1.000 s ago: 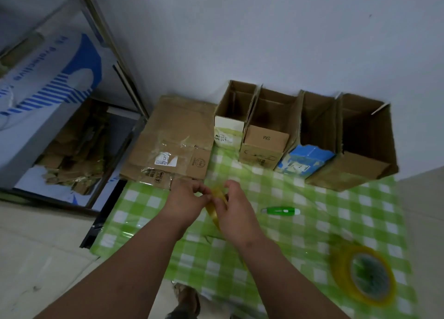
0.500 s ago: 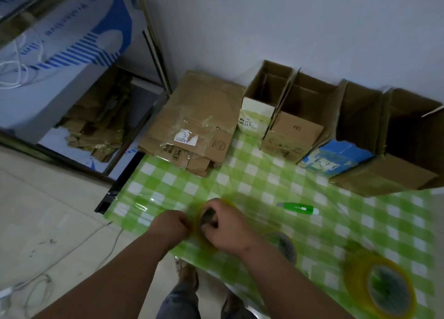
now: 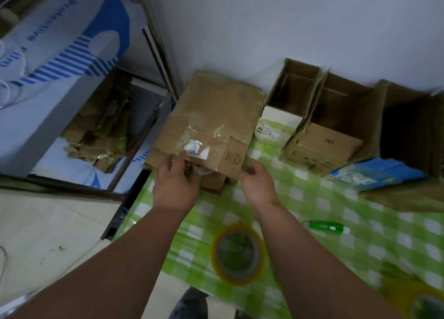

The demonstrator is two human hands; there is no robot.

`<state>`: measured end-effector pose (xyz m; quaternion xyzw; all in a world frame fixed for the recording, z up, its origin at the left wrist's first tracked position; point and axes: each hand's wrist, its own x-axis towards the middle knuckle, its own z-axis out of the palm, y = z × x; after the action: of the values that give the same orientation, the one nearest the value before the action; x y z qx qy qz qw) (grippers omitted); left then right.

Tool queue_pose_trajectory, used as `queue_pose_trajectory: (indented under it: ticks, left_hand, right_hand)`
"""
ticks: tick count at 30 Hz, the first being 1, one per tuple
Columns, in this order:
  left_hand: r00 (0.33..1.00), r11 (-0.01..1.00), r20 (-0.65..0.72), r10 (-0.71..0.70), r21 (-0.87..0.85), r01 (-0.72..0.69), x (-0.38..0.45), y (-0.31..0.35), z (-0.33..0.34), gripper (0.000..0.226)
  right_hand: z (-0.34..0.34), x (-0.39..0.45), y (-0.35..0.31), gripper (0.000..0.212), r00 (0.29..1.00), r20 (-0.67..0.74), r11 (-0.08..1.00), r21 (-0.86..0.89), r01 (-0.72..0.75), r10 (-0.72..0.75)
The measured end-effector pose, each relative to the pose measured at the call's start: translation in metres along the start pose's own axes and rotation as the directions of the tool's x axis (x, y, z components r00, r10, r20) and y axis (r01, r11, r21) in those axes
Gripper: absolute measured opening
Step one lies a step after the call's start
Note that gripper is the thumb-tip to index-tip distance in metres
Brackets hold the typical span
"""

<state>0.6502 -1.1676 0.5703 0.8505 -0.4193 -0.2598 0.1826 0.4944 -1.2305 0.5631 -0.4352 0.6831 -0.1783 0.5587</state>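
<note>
Now hands, left (image 3: 176, 186) and right (image 3: 259, 186), at flattened carton (image 3: 216, 112) (label (image 3: 193, 148) "5")

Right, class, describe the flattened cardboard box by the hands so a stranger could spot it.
On the green-checked table, look to the far left corner by the wall. The flattened cardboard box lies there; unlike the open boxes beside it, it is flat and bears a white label under clear tape.

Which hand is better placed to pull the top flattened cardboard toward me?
Left, probably. The left hand lies on the near edge of the flattened cardboard, fingers over it. The right hand sits by its near corner, and contact there is unclear.
</note>
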Motion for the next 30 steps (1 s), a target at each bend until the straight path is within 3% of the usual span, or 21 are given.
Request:
queue_pose_trajectory:
  ticks: [3,6,9,13,16,20,23,25,27,30]
  left_hand:
    - [0.997,0.999,0.063,-0.033,0.008,0.032,0.008,-0.001,0.002,0.067]
    - [0.999,1.0,0.043,-0.009,0.006,0.009,0.012,-0.004,-0.001,0.072]
    - [0.998,1.0,0.052,0.017,-0.023,-0.016,0.018,-0.007,-0.006,0.077]
    - [0.999,0.997,0.05,0.014,0.07,-0.017,0.026,-0.007,-0.011,0.073]
    - [0.993,0.992,-0.107,0.042,0.125,-0.028,0.025,-0.006,-0.013,0.065]
    - [0.924,0.995,-0.369,0.094,0.021,-0.093,0.026,-0.001,-0.024,0.047]
    - [0.88,0.97,-0.449,0.158,-0.097,-0.223,0.033,0.008,-0.045,0.051]
    - [0.833,0.937,-0.521,0.188,-0.16,-0.311,0.036,0.018,-0.061,0.042]
    - [0.807,0.909,-0.568,0.158,-0.237,-0.344,0.039,0.028,-0.08,0.023]
    - [0.803,0.869,-0.585,0.112,-0.335,-0.365,0.038,0.041,-0.11,0.022]
  right_hand:
    - [0.005,0.015,-0.007,0.045,0.991,-0.044,0.982,0.141,-0.122,0.13]
    - [0.011,0.017,-0.015,0.008,0.986,-0.038,0.951,0.272,-0.148,0.164]
    - [0.017,0.012,-0.023,0.01,0.993,0.006,0.952,0.283,-0.117,0.12]
    - [0.025,0.001,-0.04,0.011,0.988,0.079,0.926,0.345,-0.154,0.135]
    - [0.029,-0.007,-0.049,0.011,0.986,0.13,0.908,0.392,-0.147,0.104]
    - [0.027,-0.016,-0.056,0.012,0.988,0.146,0.881,0.462,-0.106,0.043]
    - [0.02,-0.021,-0.057,0.009,0.997,0.064,0.873,0.484,-0.059,0.032]
    - [0.015,-0.026,-0.059,0.008,0.997,0.069,0.871,0.487,-0.058,0.028]
    - [0.012,-0.032,-0.06,0.007,0.996,0.086,0.885,0.464,-0.048,0.009]
    - [0.006,-0.043,-0.064,0.007,0.996,0.085,0.903,0.43,-0.013,-0.027]
